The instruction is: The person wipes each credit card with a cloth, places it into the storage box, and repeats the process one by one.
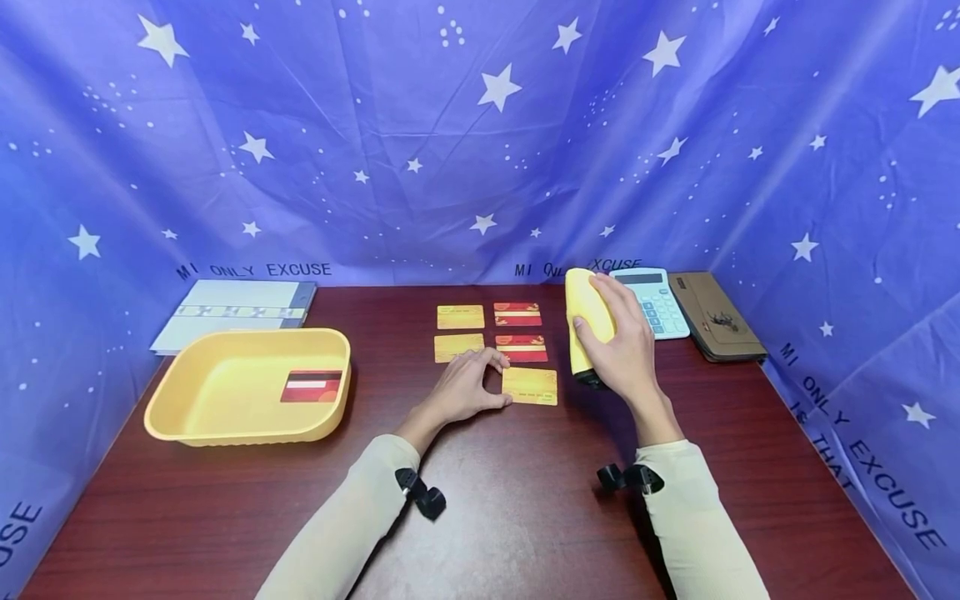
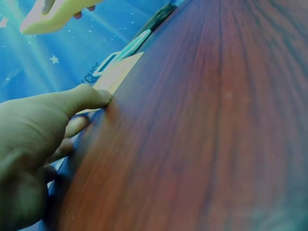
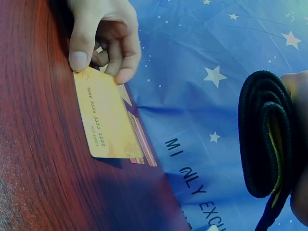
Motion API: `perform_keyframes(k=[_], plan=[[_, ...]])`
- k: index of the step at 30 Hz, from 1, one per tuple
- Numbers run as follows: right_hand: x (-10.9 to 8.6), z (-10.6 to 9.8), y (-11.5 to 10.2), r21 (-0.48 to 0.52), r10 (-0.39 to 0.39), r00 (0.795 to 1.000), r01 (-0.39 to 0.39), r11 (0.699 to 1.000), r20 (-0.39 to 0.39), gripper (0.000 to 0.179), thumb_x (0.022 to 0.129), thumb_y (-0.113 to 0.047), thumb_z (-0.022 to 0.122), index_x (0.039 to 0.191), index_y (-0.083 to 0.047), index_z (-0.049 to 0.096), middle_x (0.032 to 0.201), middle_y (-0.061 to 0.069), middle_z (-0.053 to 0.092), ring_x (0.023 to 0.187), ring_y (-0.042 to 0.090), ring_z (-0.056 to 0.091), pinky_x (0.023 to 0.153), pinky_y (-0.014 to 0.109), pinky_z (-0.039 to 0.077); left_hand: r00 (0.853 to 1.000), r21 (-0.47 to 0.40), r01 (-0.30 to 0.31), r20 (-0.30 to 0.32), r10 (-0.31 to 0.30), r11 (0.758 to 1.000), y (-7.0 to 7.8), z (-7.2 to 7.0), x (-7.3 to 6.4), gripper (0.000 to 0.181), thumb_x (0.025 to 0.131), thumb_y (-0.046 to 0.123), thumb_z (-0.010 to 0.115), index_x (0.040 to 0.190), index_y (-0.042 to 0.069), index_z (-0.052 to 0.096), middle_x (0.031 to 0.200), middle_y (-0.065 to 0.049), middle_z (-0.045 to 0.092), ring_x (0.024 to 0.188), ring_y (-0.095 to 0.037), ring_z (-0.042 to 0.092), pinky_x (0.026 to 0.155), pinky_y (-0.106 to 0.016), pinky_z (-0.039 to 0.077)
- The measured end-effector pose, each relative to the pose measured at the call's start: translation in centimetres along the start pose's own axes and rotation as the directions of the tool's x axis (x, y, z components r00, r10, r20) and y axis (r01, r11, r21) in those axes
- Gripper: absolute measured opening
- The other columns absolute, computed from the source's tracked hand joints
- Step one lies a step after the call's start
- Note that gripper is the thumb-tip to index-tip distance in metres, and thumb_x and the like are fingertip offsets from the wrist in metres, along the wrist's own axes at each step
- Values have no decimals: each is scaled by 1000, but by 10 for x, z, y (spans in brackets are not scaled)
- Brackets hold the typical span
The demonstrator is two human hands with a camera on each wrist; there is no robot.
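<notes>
My left hand point(image 1: 459, 387) pinches the left end of a yellow bank card point(image 1: 531, 387) between thumb and fingers, close over the table. Printed digits show on the card point(image 3: 108, 115) in the right wrist view. To the right, my right hand point(image 1: 628, 354) grips a yellow folded, soft-looking thing point(image 1: 587, 321) above the table. Its black ribbed edge point(image 3: 260, 134) is doubled over in the right wrist view. Behind the pinched card lie two more yellow cards, one upper point(image 1: 461, 317) and one lower point(image 1: 450, 347), beside two red cards, one upper point(image 1: 517, 314) and one lower point(image 1: 522, 348).
On the left stands a yellow plastic basin point(image 1: 247, 429) with a red card point(image 1: 310, 387) inside, in front of a grey-white notebook point(image 1: 225, 302). At the back right lie a pale blue calculator point(image 1: 652, 304) and a brown wallet point(image 1: 716, 317). A starry blue curtain point(image 1: 420, 108) surrounds the table point(image 1: 495, 517).
</notes>
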State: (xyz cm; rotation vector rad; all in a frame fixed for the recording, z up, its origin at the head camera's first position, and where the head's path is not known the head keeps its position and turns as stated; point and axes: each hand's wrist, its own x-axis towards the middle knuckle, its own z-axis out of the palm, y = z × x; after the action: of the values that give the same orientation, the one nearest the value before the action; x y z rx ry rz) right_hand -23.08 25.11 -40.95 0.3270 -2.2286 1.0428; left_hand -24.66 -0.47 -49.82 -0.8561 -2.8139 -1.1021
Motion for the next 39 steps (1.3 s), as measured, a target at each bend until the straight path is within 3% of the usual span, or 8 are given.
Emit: perform_keyframes(k=[5, 10, 13, 19, 23, 25, 32, 39], plan=[[1, 0, -1, -5, -5, 1000, 5, 1000, 0, 62, 84, -13, 78, 143, -14, 62, 150, 7, 58, 142, 29, 51, 100, 43, 47, 999, -256, 33, -9, -37, 966, 3, -4, 0, 43, 84, 14, 84, 119, 15, 60, 91, 2, 73, 77, -7, 64, 78, -24, 56], [0, 0, -2, 7, -1, 1000, 1, 1000, 6, 62, 84, -12, 78, 144, -15, 62, 150, 7, 57, 141, 29, 52, 98, 40, 47, 998, -523, 39, -20, -58, 851, 9, -16, -1, 40, 86, -3, 77, 120, 7, 58, 83, -6, 70, 77, -10, 67, 75, -22, 61], [-1, 0, -2, 12, 3, 1000, -4, 1000, 11, 62, 84, -12, 78, 144, -16, 62, 150, 6, 58, 140, 29, 52, 96, 39, 46, 994, -594, 56, -42, -100, 803, 15, -30, -2, 40, 87, -4, 75, 120, 7, 57, 85, -8, 68, 78, -15, 70, 76, -26, 65], [-4, 2, -8, 22, -14, 1000, 14, 1000, 19, 62, 84, -11, 78, 144, -17, 62, 150, 6, 57, 141, 29, 52, 96, 40, 47, 972, -620, 39, -160, -174, 784, 26, -62, -7, 41, 85, -4, 77, 121, 8, 61, 96, -18, 73, 83, -25, 75, 79, -38, 69], [-4, 5, -16, 35, -57, 998, 56, 998, 21, 63, 83, -10, 79, 143, -16, 62, 150, 7, 58, 139, 30, 54, 100, 43, 48, 957, -650, 4, -217, -191, 760, 28, -80, -15, 42, 86, -7, 75, 122, 7, 60, 101, -23, 73, 92, -34, 77, 80, -37, 68], [-4, 7, -20, 41, -77, 997, 75, 996, 23, 63, 83, -9, 79, 143, -15, 62, 149, 8, 58, 137, 31, 55, 100, 44, 48, 950, -640, -6, -243, -195, 768, 29, -87, -20, 42, 87, -7, 75, 123, 8, 60, 99, -22, 73, 96, -37, 77, 79, -33, 68], [-6, 14, -31, 40, -129, 991, 127, 991, 37, 61, 82, -10, 79, 142, -15, 63, 148, 7, 59, 133, 30, 58, 98, 38, 50, 938, -638, -45, -293, -187, 769, 28, -97, -32, 47, 86, -9, 74, 127, 10, 60, 93, -20, 70, 98, -49, 74, 78, -33, 68], [-11, 18, -38, 13, -149, 986, 148, 989, 69, 63, 83, -14, 79, 143, -17, 62, 148, 5, 59, 125, 28, 62, 86, 38, 53, 929, -640, -36, -305, -211, 768, 26, -101, -33, 45, 86, -7, 75, 125, 12, 62, 92, -21, 72, 94, -45, 75, 79, -38, 69]])
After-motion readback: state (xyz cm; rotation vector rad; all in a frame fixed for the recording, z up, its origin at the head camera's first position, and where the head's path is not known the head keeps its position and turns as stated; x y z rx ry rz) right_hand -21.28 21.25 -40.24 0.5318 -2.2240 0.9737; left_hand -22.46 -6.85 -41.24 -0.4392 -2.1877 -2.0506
